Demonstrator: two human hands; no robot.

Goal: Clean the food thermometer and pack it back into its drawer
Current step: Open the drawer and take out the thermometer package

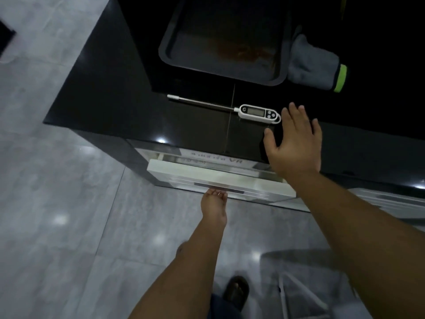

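On the black glossy surface [110, 104], a white digital food thermometer [258, 112], lying flat near the front edge. Its thin metal probe [200, 103] pointing to the left, with a white cap at the tip; its display and two dark buttons facing up. Not touched by any hand.

Right hand [293, 139] over the surface, just right of the thermometer body, fingers straight and spread, palm down, holding nothing. Cannot tell if the palm rests on the surface or hangs a little above it.

Left hand [213, 199] lower, at the front of the white drawer [220, 178], fingers curled up under the dark handle slot in the drawer front. Drawer pulled out only a little, a narrow gap showing between its front and the cabinet; some printed text seen inside the gap, not readable.

Behind the thermometer, a dark baking tray [224, 38] with brownish stains on its floor. Just beside the tray on the right, touching its rim, a grey cloth [310, 63] with a green edge.

Below, a grey tiled floor [57, 203] with light reflections. One foot in a dark sandal [236, 291] at the bottom, and a pale folded frame [303, 293], blurred, to the right of it.
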